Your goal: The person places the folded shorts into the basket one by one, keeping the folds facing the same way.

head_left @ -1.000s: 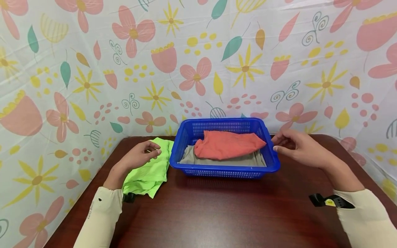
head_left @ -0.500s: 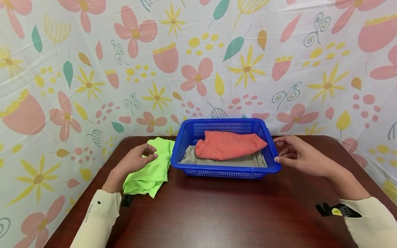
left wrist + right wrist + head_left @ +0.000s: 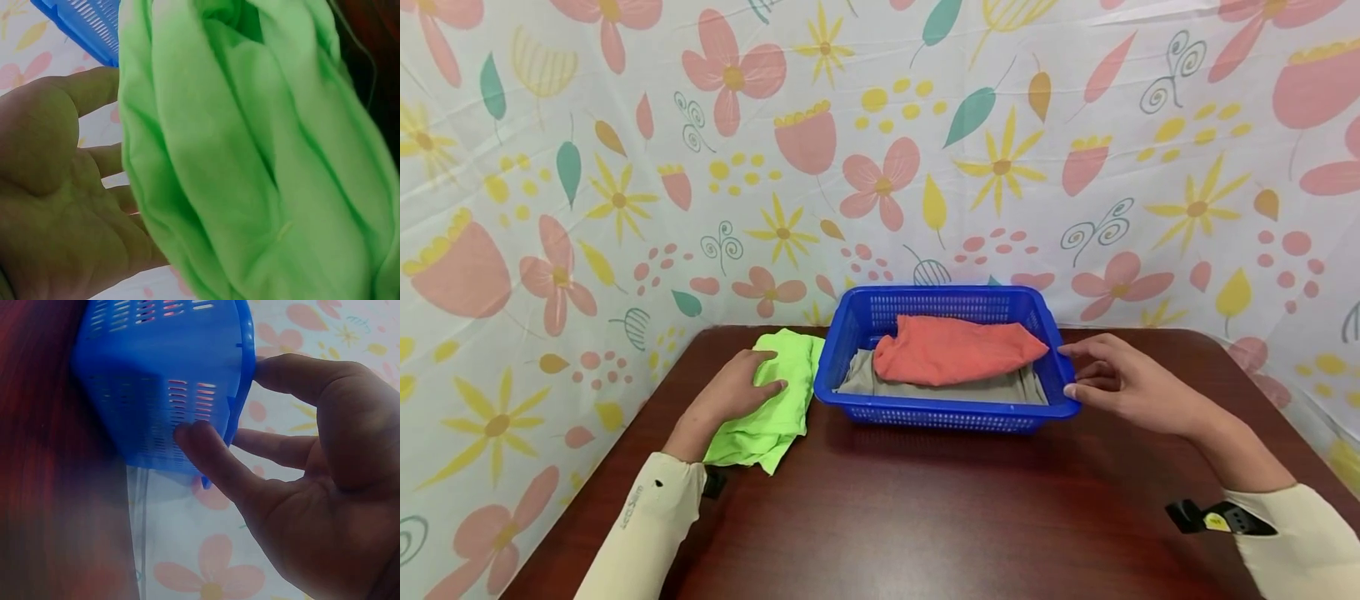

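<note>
A blue plastic basket [image 3: 947, 411] with slotted walls stands on the table, holding an orange-red folded cloth [image 3: 958, 350] on top of a grey cloth [image 3: 857, 379]. To its left lies a loosely folded lime-green cloth [image 3: 775, 417]. My left hand [image 3: 733, 390] is over the green cloth, thumb and fingers apart and loosely bent; in the left wrist view the cloth [image 3: 244, 150] hides its fingertips. At the basket's right end, my right hand [image 3: 1138, 387] touches the rim with its fingertips. The right wrist view shows other fingers [image 3: 215, 456] against the slotted side wall.
The dark reddish-brown tabletop [image 3: 910, 508] extends in front of the basket. Close behind the basket hangs a white curtain [image 3: 880, 100] printed with flowers and leaves, which also runs along the left side.
My left hand's fingers have spread slightly over the green cloth. My right hand has shifted a little along the basket's right rim. Basket and cloths look the same, apart from slight camera motion.
</note>
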`<state>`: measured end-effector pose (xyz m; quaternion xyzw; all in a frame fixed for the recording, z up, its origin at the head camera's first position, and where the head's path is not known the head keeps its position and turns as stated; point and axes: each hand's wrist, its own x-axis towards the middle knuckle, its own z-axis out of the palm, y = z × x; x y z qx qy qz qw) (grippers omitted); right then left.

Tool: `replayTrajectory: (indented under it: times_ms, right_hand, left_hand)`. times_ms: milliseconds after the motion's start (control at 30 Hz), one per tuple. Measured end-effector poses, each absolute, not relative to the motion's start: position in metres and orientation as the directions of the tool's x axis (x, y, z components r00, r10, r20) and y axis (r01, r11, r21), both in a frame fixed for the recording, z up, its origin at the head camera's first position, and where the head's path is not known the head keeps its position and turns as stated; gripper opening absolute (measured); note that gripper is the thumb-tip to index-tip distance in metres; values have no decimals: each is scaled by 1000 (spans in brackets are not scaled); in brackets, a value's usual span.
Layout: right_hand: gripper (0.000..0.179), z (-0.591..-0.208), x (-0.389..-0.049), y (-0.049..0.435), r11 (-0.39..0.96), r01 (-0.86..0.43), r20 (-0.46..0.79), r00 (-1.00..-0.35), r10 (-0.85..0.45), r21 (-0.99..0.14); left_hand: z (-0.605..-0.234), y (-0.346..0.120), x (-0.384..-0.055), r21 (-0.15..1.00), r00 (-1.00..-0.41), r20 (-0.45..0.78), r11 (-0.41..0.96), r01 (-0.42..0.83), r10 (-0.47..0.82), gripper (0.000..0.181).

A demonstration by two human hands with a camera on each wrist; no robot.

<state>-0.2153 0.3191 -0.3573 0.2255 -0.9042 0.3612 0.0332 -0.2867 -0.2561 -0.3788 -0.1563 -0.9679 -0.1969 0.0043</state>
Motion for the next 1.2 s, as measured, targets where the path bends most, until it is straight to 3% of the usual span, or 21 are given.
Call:
replayTrajectory:
  times_ms: [667, 1200]
  right_hand:
    - [58, -362, -212, 318, 636, -426, 216, -898, -383, -643]
    - [61, -360, -211, 319, 645, -413, 202, -904, -378, -642]
  left_hand:
    - [-391, -254, -282, 341, -951, -40, 899, 275, 306, 63]
    - [-387, -257, -279, 342, -934, -39, 883, 322, 356, 60]
